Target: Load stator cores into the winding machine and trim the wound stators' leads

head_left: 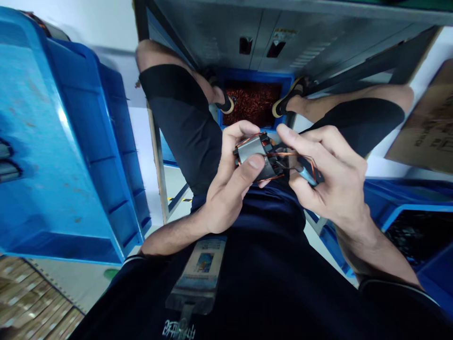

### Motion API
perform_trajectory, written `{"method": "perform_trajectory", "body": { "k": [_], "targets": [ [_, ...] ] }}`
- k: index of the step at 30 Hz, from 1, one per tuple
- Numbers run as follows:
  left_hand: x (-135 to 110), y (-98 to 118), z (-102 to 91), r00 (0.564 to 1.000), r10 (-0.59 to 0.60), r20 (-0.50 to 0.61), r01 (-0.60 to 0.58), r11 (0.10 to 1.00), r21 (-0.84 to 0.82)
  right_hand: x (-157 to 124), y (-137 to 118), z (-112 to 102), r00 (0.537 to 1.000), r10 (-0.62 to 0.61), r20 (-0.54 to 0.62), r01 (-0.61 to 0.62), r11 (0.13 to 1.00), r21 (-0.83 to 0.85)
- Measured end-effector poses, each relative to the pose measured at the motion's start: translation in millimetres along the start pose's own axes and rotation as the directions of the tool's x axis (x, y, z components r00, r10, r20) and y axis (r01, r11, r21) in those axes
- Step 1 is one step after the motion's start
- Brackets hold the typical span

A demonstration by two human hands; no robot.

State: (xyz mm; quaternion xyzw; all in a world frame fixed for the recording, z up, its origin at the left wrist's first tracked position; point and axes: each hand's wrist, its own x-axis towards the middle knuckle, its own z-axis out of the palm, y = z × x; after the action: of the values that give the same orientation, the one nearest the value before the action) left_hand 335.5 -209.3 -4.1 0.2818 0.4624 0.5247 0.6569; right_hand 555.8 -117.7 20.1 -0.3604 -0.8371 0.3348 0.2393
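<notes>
Left hand (230, 189) grips motor stator (255, 158); right hand (327, 174) pinches its copper wire (300, 158)

At mid-frame the left hand (228, 189) covers much of the wound core (252, 150); the right hand (331, 182) hides most of the blue-handled tool (306, 176).

Grey motor stator (255, 156) trailing loose copper wire (300, 158).

Glossy copper wire (297, 158), plastic crate (63, 156)
</notes>
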Motion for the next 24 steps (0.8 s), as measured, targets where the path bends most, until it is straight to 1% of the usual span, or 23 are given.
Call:
{"method": "perform_trajectory", "body": {
  "k": [3, 7, 9, 11, 13, 15, 17, 19, 21, 22, 23, 24],
  "targets": [
    [-4, 5, 3.6, 1.000, 0.006, 0.013, -0.006, 1.000, -0.016, -1, -5, -5, 0.999, 0.022, 0.036, -0.020, 0.999, -0.046],
    [-9, 8, 4.6, 1.000, -0.012, -0.026, 0.012, 1.000, -0.006, -7, -6, -7, 0.991, 0.117, 0.070, -0.115, 0.993, -0.033],
    [-10, 6, 3.3, 0.999, -0.014, -0.037, 0.014, 1.000, 0.007, -7, -5, -4, 0.992, 0.116, 0.058, -0.116, 0.993, 0.006],
    [-10, 0, 1.4, 0.999, -0.006, -0.034, 0.006, 1.000, 0.014, -5, -2, 1, 0.996, 0.082, 0.028, -0.084, 0.993, 0.082],
    [-7, -5, -0.6, 1.000, 0.009, -0.029, -0.009, 1.000, 0.008, 0, 3, 7, 0.996, 0.084, 0.028, -0.088, 0.981, 0.173],
    [-6, -7, -3.0, 0.999, 0.011, -0.038, -0.011, 1.000, 0.005, 3, 11, 12, 0.987, 0.147, 0.071, -0.159, 0.964, 0.215],
    [-7, -4, -7.8, 0.998, 0.005, -0.070, -0.005, 1.000, 0.004, 5, 23, 16, 0.969, 0.218, 0.114, -0.237, 0.953, 0.190],
    [-14, 6, -18.6, 0.993, 0.013, -0.117, -0.009, 1.000, 0.030, 6, 34, 21, 0.961, 0.241, 0.135, -0.259, 0.955, 0.142],
    [-29, 22, -38.5, 0.982, 0.063, -0.177, -0.037, 0.988, 0.151, 6, 43, 28, 0.963, 0.229, 0.145, -0.243, 0.966, 0.085],
    [-40, 31, -52.4, 0.971, 0.104, -0.214, -0.046, 0.965, 0.259, 7, 47, 32, 0.965, 0.214, 0.151, -0.224, 0.973, 0.052],
    [-54, 41, -69.0, 0.954, 0.160, -0.252, -0.050, 0.919, 0.392, 7, 49, 36, 0.968, 0.196, 0.158, -0.201, 0.979, 0.017],
    [-69, 51, -88.0, 0.930, 0.225, -0.291, -0.037, 0.844, 0.534, 8, 52, 40, 0.970, 0.175, 0.169, -0.175, 0.984, -0.015]
  ]
}}
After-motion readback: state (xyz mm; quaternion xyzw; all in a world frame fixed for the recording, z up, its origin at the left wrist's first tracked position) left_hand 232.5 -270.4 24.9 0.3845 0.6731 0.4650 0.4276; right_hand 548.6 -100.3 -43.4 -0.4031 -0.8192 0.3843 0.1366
